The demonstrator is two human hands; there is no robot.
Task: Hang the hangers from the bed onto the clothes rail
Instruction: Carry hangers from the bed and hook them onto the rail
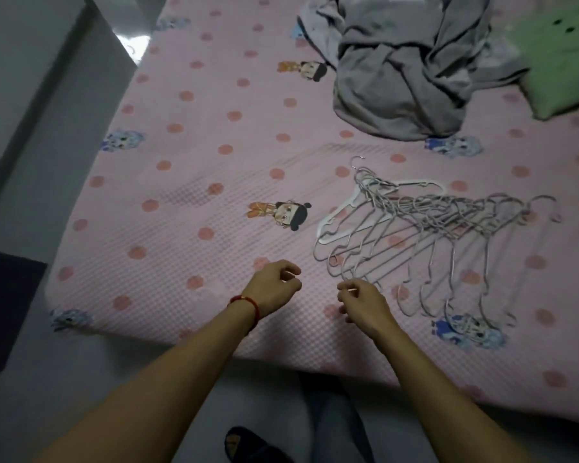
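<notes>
A fanned pile of several grey wire hangers point(425, 242) lies on the pink dotted bed sheet point(188, 168), hooks pointing up and right. One white plastic hanger point(345, 208) sits at the pile's left edge. My right hand point(361, 304) hovers just left of the pile's lower ends, fingers loosely curled, holding nothing. My left hand point(273, 285), with a red cord on the wrist, hangs over the sheet further left, fingers also loosely curled and empty. No clothes rail is in view.
A crumpled grey garment point(405, 68) lies at the back of the bed, a green pillow point(562, 58) at the far right. A grey wall or cabinet point(30, 95) stands to the left. My dark slipper point(248, 444) is on the floor below the bed edge.
</notes>
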